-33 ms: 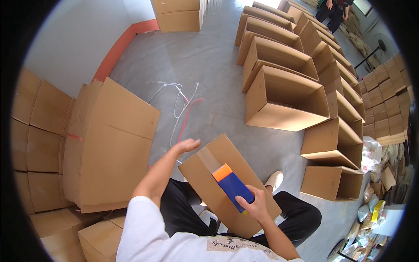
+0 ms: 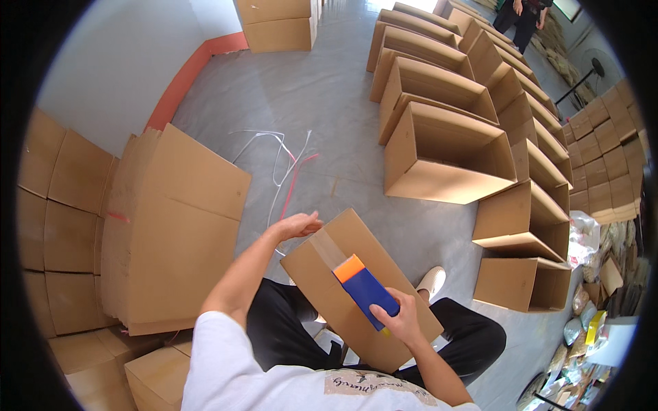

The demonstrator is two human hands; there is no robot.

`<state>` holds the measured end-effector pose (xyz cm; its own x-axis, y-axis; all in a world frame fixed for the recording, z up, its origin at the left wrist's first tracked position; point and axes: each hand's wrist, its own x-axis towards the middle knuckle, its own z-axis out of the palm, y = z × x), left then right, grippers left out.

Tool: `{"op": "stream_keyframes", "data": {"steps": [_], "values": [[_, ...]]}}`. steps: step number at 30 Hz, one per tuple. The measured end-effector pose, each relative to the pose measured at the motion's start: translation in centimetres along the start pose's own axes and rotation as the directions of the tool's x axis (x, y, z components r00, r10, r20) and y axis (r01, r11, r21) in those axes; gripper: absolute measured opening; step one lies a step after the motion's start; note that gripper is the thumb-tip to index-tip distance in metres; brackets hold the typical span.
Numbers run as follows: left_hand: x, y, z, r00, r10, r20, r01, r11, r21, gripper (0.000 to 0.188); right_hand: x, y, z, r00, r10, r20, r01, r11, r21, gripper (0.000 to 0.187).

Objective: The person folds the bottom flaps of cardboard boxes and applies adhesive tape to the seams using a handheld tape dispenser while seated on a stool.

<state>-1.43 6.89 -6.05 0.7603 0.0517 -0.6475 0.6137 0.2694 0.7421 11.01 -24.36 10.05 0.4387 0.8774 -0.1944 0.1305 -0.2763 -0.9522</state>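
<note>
Partly taped: closed carton (image 2: 340, 308) with blue tape dispenser (image 2: 370, 298) in hand

Right hand (image 2: 399, 314): one, wrapped around the near end of the blue tape dispenser, thumb laid along its upper face.

Blue tape dispenser: one, with an orange end (image 2: 349, 268) pointing away from the right hand, toward the left one. It rested along the top of the closed carton.

Closed carton: one, brown, lying beneath the right hand and between the person's legs in black trousers (image 2: 473, 342).

Tape strip (image 2: 327, 248): one, running from the orange end to the carton edge nearest the left hand.

Left hand (image 2: 300, 225): one, just beside the far left corner of the carton, thumb apart from the fingers, nothing seen in its grasp. Contact with the carton could not be told.

Surroundings: white and red straps (image 2: 295, 181) lay on the grey floor (image 2: 336, 116) beyond the left hand. A stack of flat cardboard (image 2: 185, 226) stood to that hand's left. A pale shoe (image 2: 432, 281) showed just beyond the right hand. Farther out and to its right stood rows of open cartons (image 2: 445, 181); past these, well apart from both hands, stood another person (image 2: 519, 20).
</note>
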Motion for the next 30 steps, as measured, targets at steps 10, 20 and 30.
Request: {"op": "stream_keyframes", "data": {"steps": [10,20,30], "values": [[-3.2,1.8,7.1,0.739,0.444,-0.507,0.04,0.722,0.691,0.063,-12.2,3.2,-7.8,0.927,0.343,0.15,-0.349,0.937,0.008,0.037],[-3.1,2.5,4.9,0.46,0.623,-0.633,0.462,0.441,0.77,0.063,-13.1,6.0,-4.5,0.993,0.012,-0.12,-0.03,0.988,-0.15,0.028],[-4.6,3.9,5.0,0.698,0.26,-0.667,0.48,0.52,0.706,0.101,-6.7,5.0,-6.2,0.996,0.018,0.089,-0.009,0.994,-0.107,0.041]]}}
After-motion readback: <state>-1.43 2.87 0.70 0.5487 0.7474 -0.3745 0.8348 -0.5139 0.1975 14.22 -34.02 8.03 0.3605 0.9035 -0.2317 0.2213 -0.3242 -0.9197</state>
